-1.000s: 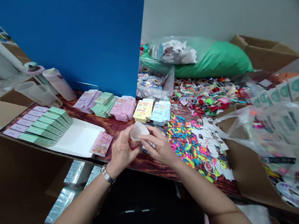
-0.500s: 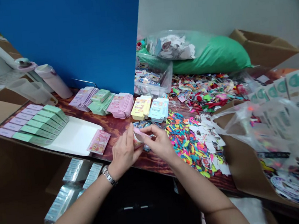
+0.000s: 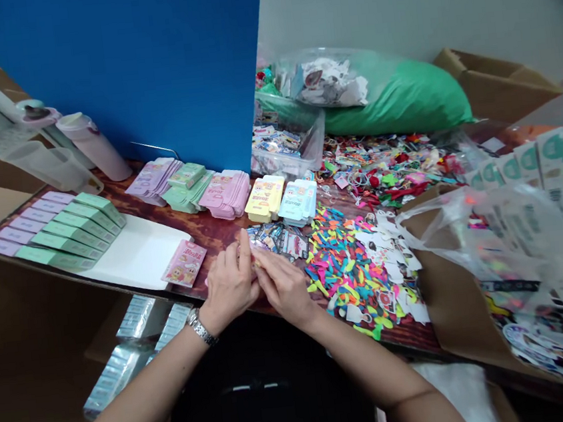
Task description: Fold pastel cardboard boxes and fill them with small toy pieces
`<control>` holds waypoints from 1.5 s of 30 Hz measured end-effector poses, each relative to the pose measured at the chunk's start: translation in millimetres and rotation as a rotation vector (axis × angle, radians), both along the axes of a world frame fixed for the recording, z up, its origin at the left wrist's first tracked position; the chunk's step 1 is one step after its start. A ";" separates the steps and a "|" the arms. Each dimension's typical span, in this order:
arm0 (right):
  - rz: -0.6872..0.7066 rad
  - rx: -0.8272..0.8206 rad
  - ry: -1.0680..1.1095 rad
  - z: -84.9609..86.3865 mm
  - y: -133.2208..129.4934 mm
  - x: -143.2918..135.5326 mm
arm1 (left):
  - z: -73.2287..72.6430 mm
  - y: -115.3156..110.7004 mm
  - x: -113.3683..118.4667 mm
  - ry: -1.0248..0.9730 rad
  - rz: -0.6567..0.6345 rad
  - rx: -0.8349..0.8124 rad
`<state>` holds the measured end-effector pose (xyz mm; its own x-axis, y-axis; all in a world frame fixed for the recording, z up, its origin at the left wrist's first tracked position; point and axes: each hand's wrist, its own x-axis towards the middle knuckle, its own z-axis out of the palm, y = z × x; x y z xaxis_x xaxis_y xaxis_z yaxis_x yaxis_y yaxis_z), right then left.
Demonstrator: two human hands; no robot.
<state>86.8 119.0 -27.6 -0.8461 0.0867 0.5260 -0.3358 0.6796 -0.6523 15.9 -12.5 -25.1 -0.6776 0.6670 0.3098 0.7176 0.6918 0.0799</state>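
My left hand [image 3: 231, 277] is closed round a small pink box, most of which its fingers hide. Against it, my right hand [image 3: 284, 283] has its fingers pressed together at the box's upper end. Just left of my hands a pink printed box [image 3: 185, 264] lies on the table, overlapping a white tray's edge. Dark printed cards [image 3: 292, 242] are behind my right hand. Beyond them stand stacks of flat boxes: purple [image 3: 153, 179], green [image 3: 186, 191], pink [image 3: 226, 193], yellow [image 3: 264, 198] and blue [image 3: 299, 201].
A white tray [image 3: 138, 256] holds rows of purple and green boxes at left. Bottles [image 3: 94, 147] and clear cups stand behind. Colourful balloons [image 3: 341, 252] and white tags [image 3: 391, 253] lie right, beside a cardboard box [image 3: 450, 280]. A green bag [image 3: 401, 101] is at the back.
My right hand has moved down and closed in against my left hand, and the pink box between them is now mostly hidden. The printed cards behind show more. The view has shifted slightly.
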 end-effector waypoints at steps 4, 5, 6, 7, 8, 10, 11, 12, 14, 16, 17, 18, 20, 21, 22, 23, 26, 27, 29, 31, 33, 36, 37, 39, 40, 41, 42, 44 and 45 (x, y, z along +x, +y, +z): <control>-0.103 -0.415 -0.183 -10.5 13.4 -7.4 | 3.6 -11.0 -4.6 0.062 -0.090 0.096; -0.157 -0.573 -0.216 -13.9 15.7 -9.7 | 3.2 -14.5 -5.4 0.068 -0.123 0.180; -0.199 -0.739 -0.239 -17.3 16.3 -11.5 | 1.7 -17.5 -5.8 0.041 -0.152 0.282; -0.217 -0.897 -0.257 -20.3 15.0 -12.5 | -0.7 -19.6 -5.5 -0.025 -0.173 0.387; -0.209 -1.032 -0.272 -22.8 11.9 -12.7 | -3.9 -20.5 -4.6 -0.122 -0.192 0.484; -0.137 -1.191 -0.321 -25.2 3.6 -10.3 | -11.4 -18.9 -1.5 -0.333 -0.213 0.631; -0.086 -1.198 -0.362 -25.2 1.0 -8.1 | -15.0 -16.9 0.2 -0.422 -0.220 0.678; -0.034 -1.148 -0.412 -24.6 1.5 -5.6 | -18.0 -14.7 1.6 -0.489 -0.226 0.718; 0.030 -0.856 -0.491 -22.7 15.5 -0.9 | -21.9 -11.5 2.3 -0.558 -0.227 0.777; -0.013 -0.371 -0.504 -21.7 46.3 1.9 | -23.8 -10.7 0.6 -0.578 -0.215 0.786; -0.097 -0.126 -0.484 -22.2 65.1 2.3 | -24.5 -10.8 -0.7 -0.577 -0.209 0.777; -0.195 0.079 -0.508 -23.4 84.0 2.0 | -25.3 -11.0 -1.8 -0.573 -0.206 0.760; -0.330 0.391 -0.647 -27.6 115.1 -0.1 | -27.1 -10.8 -2.7 -0.573 -0.210 0.724; -0.363 0.495 -0.710 -30.3 125.5 -1.4 | -27.9 -10.3 -2.4 -0.573 -0.213 0.708; -0.372 0.565 -0.756 -33.0 131.9 -2.6 | -28.7 -9.6 -1.7 -0.573 -0.214 0.691; -0.370 0.607 -0.775 -35.7 135.0 -3.5 | -29.3 -9.0 -0.9 -0.579 -0.212 0.671; -0.379 0.617 -0.727 -41.9 131.9 -3.2 | -30.8 -8.7 0.3 -0.628 -0.186 0.618; -0.394 0.586 -0.691 -42.7 129.6 -1.9 | -31.4 -9.3 -0.3 -0.645 -0.176 0.604; -0.378 0.428 -0.612 -40.7 126.0 2.3 | -32.8 -10.8 -2.9 -0.649 -0.151 0.584; -0.288 0.170 -0.512 -31.8 124.2 7.9 | -34.5 -11.9 -7.2 -0.589 -0.108 0.576; -0.213 -0.059 -0.385 -15.5 122.6 13.5 | -36.1 -12.3 -12.1 -0.488 -0.053 0.566; -0.192 -0.169 -0.204 16.3 116.1 18.9 | -36.9 -12.1 -17.8 -0.328 -0.019 0.516; -0.179 -0.143 -0.162 25.9 112.3 19.5 | -36.7 -12.0 -18.5 -0.285 -0.022 0.494; -0.130 -0.010 -0.097 39.4 101.9 18.7 | -35.9 -11.6 -17.4 -0.212 -0.033 0.445; -0.104 0.083 -0.071 42.2 95.4 17.6 | -35.5 -11.1 -15.6 -0.178 -0.037 0.418; -0.079 0.178 -0.046 42.3 88.1 16.2 | -35.3 -10.3 -13.1 -0.142 -0.038 0.390; -0.057 0.263 -0.027 39.9 80.2 14.7 | -35.4 -9.1 -10.1 -0.107 -0.039 0.362; -0.021 0.371 -0.009 29.9 63.4 12.0 | -36.6 -5.4 -3.4 -0.049 -0.046 0.316; -0.010 0.382 -0.009 23.9 55.5 11.0 | -37.6 -3.1 -0.3 -0.036 -0.056 0.303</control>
